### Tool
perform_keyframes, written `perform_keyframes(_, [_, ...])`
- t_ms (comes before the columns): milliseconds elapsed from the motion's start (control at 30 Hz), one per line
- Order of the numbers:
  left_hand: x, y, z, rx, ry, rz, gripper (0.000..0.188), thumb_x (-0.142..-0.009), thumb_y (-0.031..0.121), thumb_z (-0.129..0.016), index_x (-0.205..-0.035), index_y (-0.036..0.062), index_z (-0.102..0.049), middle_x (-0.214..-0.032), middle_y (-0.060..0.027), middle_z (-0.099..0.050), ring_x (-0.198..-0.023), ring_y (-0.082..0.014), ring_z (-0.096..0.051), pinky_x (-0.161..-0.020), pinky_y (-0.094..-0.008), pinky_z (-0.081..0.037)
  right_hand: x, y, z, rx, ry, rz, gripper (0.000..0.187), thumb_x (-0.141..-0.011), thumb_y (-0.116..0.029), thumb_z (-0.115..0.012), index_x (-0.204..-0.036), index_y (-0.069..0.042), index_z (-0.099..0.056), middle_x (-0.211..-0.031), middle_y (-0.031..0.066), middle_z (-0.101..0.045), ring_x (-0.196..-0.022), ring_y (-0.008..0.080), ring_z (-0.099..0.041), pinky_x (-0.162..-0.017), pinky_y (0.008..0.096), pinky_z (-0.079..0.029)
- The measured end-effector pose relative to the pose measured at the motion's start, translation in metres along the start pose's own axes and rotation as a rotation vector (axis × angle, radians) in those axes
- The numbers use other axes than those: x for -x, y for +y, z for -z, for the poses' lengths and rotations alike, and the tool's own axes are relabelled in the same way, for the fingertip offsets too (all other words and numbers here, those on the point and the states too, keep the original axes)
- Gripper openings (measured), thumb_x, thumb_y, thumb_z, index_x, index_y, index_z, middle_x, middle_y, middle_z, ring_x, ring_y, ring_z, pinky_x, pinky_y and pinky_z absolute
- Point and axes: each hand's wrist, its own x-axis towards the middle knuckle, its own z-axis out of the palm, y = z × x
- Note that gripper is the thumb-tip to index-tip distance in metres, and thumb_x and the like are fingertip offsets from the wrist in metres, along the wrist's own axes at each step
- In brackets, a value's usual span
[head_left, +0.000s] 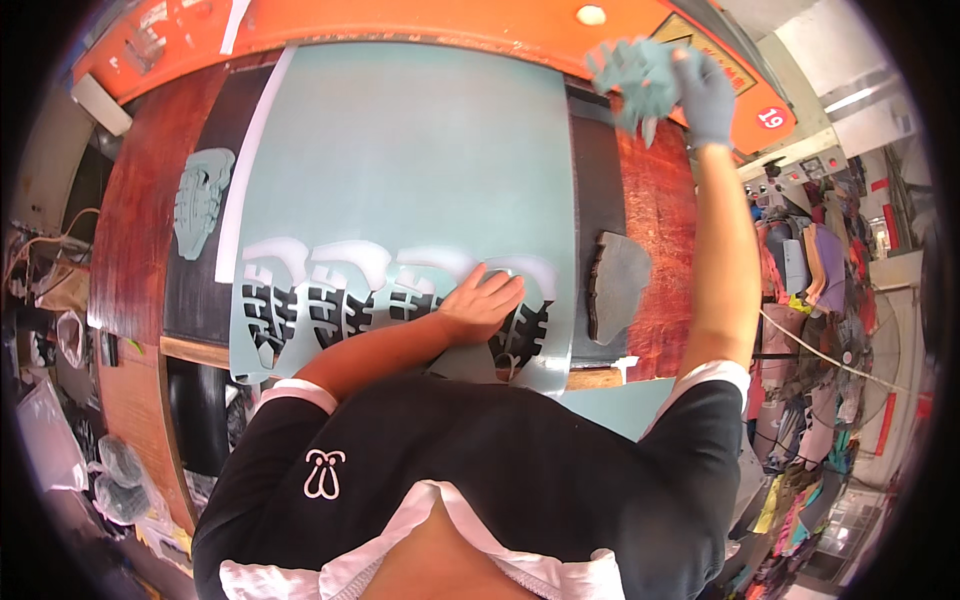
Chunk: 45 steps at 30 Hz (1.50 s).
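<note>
Across the middle of the table there's a big pale blue-green sheet, with a row of jagged openings along its near edge. Dark surface shows through them, and whitish curved bands sit just above them.

My left hand is bare and palm down on that near edge, over by the right end of the row, fingers loosely spread and not gripping anything. Right hand is in a grey glove, up at the far right corner in front of the orange machine beam, and it's clutching a bunch of toothed blue-green pieces. Can't really count them.

Off to the left of the sheet, past a white strip, lies another toothed piece. Over on the right, well apart from it, there's a darker grey piece.
</note>
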Motion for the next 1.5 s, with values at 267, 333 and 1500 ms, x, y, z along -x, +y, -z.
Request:
perform_keyframes(267, [0.007, -0.007, -0.002, 0.419, -0.091, 0.189, 0.048, -0.082, 0.026, -0.061, -0.125, 0.0067, -0.050, -0.127, -0.0085, -0.051, -0.118, -0.0230, -0.047, -0.102, -0.0464, -0.035, 0.147, -0.035, 0.041, -0.446, -0.344, -0.185, 0.034, -0.085, -0.030, -0.065, -0.099, 0.001, -0.065, -0.085, 0.0029, -0.065, -0.079, 0.0074, -0.057, -0.070, 0.0246, -0.047])
perform_keyframes(333, [-0.003, -0.019, 0.019, 1.203, -0.075, 0.543, 0.046, -0.086, 0.027, -0.060, -0.125, 0.0058, -0.049, -0.125, -0.0079, -0.053, -0.115, -0.0201, -0.050, -0.101, -0.0426, -0.036, 0.173, -0.042, 0.051, -0.539, -0.367, -0.259, 0.031, -0.084, -0.027, -0.066, -0.097, 0.001, -0.065, -0.084, 0.0023, -0.063, -0.078, 0.0078, -0.057, -0.069, 0.0249, -0.047])
perform_keyframes(1500, [0.225, -0.062, 0.209, 0.431, 0.296, 0.740, 0.032, -0.090, 0.029, -0.058, -0.108, 0.0040, -0.054, -0.103, -0.0125, -0.058, -0.095, -0.0276, -0.058, -0.081, -0.0374, -0.047, 0.245, -0.246, -0.118, -0.618, -1.115, -0.106, 0.029, -0.085, -0.020, -0.067, -0.106, -0.002, -0.061, -0.092, -0.0001, -0.063, -0.086, 0.0079, -0.055, -0.078, 0.0257, -0.046])
